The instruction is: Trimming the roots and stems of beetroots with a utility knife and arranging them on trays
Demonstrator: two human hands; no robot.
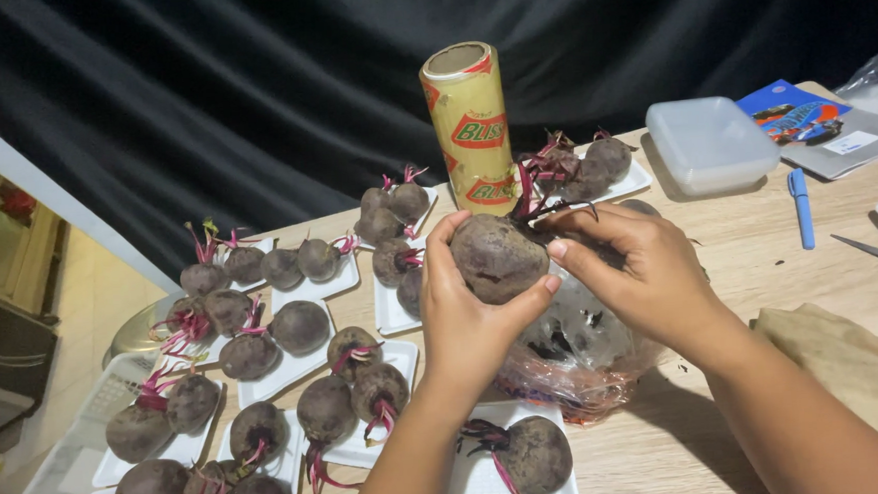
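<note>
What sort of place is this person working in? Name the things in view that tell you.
Probably a home or small-shop packing table. Dark purple beetroots sit on white foam trays across a pale wooden tabletop, a tall yellow roll of cling film stands upright, and both hands hold one round beetroot above a clear plastic bag.

2 bare forearms — no sleeves, rings or watch — short plain fingernails.
</note>
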